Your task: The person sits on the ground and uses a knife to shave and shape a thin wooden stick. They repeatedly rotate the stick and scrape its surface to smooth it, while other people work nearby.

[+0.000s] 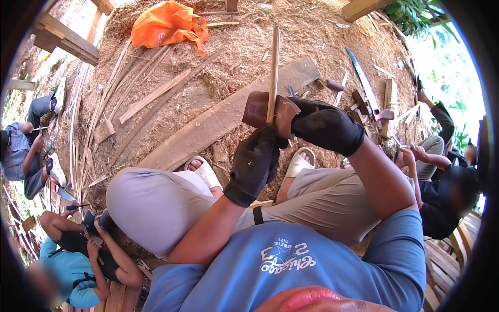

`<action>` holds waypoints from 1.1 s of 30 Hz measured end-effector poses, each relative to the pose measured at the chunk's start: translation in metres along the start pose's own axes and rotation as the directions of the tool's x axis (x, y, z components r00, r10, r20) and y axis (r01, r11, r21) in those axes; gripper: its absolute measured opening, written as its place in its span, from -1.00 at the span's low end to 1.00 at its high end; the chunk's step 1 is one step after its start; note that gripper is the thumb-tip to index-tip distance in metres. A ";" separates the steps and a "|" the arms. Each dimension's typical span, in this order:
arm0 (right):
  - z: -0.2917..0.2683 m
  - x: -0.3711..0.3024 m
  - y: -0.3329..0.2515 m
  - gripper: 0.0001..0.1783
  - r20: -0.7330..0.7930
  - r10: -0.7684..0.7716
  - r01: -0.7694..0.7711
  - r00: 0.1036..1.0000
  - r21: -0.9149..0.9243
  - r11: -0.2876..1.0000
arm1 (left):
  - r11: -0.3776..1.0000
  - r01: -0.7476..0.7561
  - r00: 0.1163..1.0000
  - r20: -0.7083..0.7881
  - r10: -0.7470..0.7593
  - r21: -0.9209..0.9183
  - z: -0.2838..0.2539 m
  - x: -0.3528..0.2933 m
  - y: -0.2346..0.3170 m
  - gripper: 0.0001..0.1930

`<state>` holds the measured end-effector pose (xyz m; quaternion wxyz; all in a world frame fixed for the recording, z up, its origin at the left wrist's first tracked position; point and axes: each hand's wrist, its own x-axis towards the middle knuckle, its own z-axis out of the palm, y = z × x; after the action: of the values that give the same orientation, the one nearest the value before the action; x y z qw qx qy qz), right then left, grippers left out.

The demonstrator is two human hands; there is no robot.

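In front of me, a thin pale wooden strip (274, 62) points away, nearly upright in the view. My left hand (253, 162), in a black glove, is closed around its near end. A curved reddish-brown sheet (258, 108), which looks like sandpaper, bends around the strip just beyond that grip. My right hand (326, 126), also black-gloved, is closed on the sheet's right side. The fingertips of both hands are partly hidden, and the hands nearly touch. A wide wooden plank (208, 128) lies on the ground beneath them.
An orange bag (167, 26) lies at the far left among wood strips (156, 96). Toward the right are a long-bladed saw (364, 78), a dark handle (335, 86) and wood blocks (389, 106). People sit at left (23, 156), lower left (78, 268) and right (442, 192). Shavings cover the ground.
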<state>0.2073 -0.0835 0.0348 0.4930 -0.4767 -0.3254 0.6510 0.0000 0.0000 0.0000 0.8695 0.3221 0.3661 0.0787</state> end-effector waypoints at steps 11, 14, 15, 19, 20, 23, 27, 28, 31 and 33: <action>0.052 0.018 -0.006 -0.45 -0.159 -0.030 0.026 0.987 -0.023 0.999 | 0.993 -0.114 0.993 -0.026 0.114 0.006 -0.003 0.005 -0.008 -0.60; 0.055 0.020 -0.006 -0.41 -0.171 -0.029 0.033 0.985 0.024 0.999 | 0.970 -0.230 0.971 -0.046 0.234 0.075 0.001 0.006 -0.012 -0.58; 0.058 0.021 -0.003 -0.41 -0.187 -0.020 0.036 0.982 0.083 0.996 | 0.972 -0.224 0.973 -0.035 0.227 0.064 0.001 0.006 -0.012 -0.56; 0.052 0.017 -0.011 -0.41 -0.164 -0.026 0.030 0.986 0.027 0.999 | 0.989 -0.140 0.990 0.030 0.139 0.047 0.001 0.002 -0.004 -0.52; 0.050 0.014 -0.011 -0.41 -0.165 -0.037 0.041 0.986 0.026 0.999 | 0.993 -0.104 0.993 0.051 0.102 0.050 0.001 0.001 0.000 -0.50; 0.043 0.010 0.001 -0.40 -0.248 -0.059 0.081 0.967 0.079 0.994 | 0.987 -0.121 0.992 0.047 0.116 0.102 -0.002 0.002 -0.004 -0.48; 0.037 0.014 -0.005 -0.33 -0.180 -0.021 0.042 0.983 0.114 0.993 | 0.991 -0.107 0.994 0.039 0.104 0.082 -0.004 0.002 -0.004 -0.48; 0.039 0.015 -0.006 -0.32 -0.184 -0.021 0.047 0.983 0.139 0.989 | 0.991 -0.111 0.993 0.042 0.108 0.073 -0.005 0.002 -0.005 -0.49; 0.047 0.017 -0.006 -0.28 -0.311 -0.019 0.067 0.950 0.143 0.987 | 0.999 -0.052 0.998 0.047 0.052 -0.010 -0.003 0.002 -0.004 -0.50; 0.049 0.020 -0.008 -0.26 -0.345 -0.033 0.086 0.938 0.139 0.987 | 0.997 -0.013 0.999 0.046 0.017 -0.070 0.000 0.000 0.000 -0.54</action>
<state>0.1627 -0.0596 0.0517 0.5964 -0.5331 -0.1989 0.5661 -0.0002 -0.0003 0.0000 0.8878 0.2961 0.3404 0.0905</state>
